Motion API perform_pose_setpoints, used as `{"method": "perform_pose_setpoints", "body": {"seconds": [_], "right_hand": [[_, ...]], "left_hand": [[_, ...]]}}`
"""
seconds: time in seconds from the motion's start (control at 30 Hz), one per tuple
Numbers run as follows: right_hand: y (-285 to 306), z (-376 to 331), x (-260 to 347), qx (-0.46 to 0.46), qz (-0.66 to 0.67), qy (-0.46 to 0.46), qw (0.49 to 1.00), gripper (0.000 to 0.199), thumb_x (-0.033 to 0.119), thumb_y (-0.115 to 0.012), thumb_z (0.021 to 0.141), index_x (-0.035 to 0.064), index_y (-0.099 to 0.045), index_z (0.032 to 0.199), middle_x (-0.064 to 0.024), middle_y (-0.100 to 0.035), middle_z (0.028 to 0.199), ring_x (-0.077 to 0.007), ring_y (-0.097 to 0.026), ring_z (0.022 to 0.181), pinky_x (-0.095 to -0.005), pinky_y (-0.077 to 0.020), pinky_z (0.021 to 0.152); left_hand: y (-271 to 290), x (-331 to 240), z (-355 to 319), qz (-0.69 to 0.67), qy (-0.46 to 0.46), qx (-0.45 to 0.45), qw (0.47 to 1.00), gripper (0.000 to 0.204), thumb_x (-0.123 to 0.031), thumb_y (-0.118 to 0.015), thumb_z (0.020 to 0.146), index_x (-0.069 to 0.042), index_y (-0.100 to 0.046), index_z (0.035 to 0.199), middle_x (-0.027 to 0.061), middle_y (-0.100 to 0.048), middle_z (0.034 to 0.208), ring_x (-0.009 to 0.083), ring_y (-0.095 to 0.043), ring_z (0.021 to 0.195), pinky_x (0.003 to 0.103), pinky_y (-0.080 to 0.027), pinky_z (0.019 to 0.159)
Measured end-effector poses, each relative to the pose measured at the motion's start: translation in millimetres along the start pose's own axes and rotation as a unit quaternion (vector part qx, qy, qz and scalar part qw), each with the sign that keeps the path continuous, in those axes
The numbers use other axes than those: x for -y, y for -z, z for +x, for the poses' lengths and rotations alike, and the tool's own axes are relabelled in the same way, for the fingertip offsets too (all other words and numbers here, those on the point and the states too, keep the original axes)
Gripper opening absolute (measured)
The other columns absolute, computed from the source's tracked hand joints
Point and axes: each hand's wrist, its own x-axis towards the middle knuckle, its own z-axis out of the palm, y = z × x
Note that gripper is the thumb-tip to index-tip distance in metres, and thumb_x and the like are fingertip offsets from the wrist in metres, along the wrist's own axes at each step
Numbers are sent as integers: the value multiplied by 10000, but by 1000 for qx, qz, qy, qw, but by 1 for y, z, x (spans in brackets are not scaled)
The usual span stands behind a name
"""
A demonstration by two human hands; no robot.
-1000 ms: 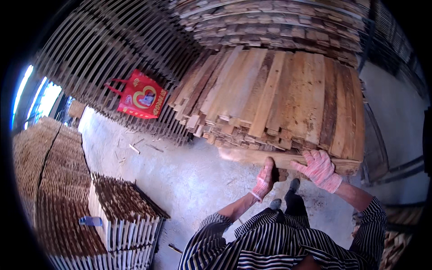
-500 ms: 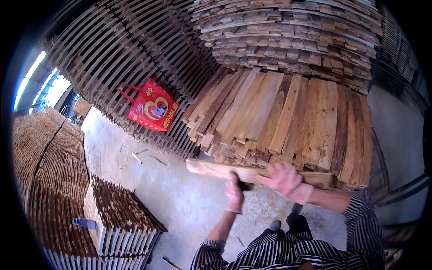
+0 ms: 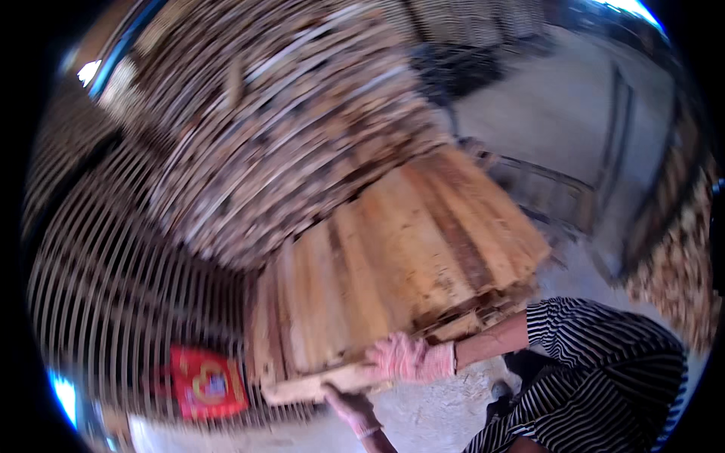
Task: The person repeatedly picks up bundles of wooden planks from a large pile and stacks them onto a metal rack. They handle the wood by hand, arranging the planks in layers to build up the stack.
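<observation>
A long pale wooden board (image 3: 298, 387) lies crosswise along the near edge of a pile of planks (image 3: 370, 253). My right hand (image 3: 408, 359), in a pinkish knit glove, is closed over the board from above. Lower and to the left, my left hand (image 3: 351, 411), also gloved, grips the same board from the near side. Its thumb points up on the board's face, and its other fingers are hidden beneath. The planks in the pile lie side by side, pointing away from me. The picture is smeared by motion.
A tall stack of rough boards (image 3: 302, 143) rises behind the pile. Slatted stacks (image 3: 128, 279) stand at the left, with a red bag (image 3: 208, 383) against them. At the right are a grey floor (image 3: 544, 106), a low frame (image 3: 544, 185) and a heap of wood pieces (image 3: 683, 279).
My view has swung to the right, so the pile and red bag appear lower and farther left. Both hands still hold the board, which now sits close against the pile's near edge.
</observation>
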Motion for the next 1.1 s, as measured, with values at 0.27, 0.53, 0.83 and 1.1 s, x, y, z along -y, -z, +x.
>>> {"method": "perform_pose_setpoints", "body": {"seconds": [0.27,0.53,0.83,1.1], "right_hand": [[114,-120,-75,59,135,-158,976,884,371,-623,876,352,-152,1625,-114,-577,1138,-272,-625,873,-401,-513,651],[148,-284,-241,-134,333,-385,850,1048,449,-803,813,130,-201,1609,-242,-500,1451,-376,-498,1354,-437,-433,1102],[62,-517,-470,-222,677,-594,374,448,411,-747,904,61,-654,1168,-11,-629,789,-108,-584,595,-283,-476,523],[2,-529,-589,-281,771,-554,142,407,573,-742,853,175,-661,829,20,-631,699,-109,-554,565,-278,-444,506]], "left_hand": [[-150,-12,-10,73,-82,-20,994,844,-664,-574,925,-85,-420,1519,125,-429,1546,276,-460,1366,413,-391,1130],[-308,89,-9,276,-60,381,881,776,-676,-531,945,20,-561,1286,131,-667,868,301,-705,777,401,-603,638],[-536,216,27,400,35,405,821,725,-580,-589,966,80,-558,1265,189,-702,964,280,-709,850,385,-598,744],[-768,354,117,585,114,591,543,454,-351,-698,956,-9,-640,1249,78,-711,1067,180,-654,985,327,-530,845]]}}
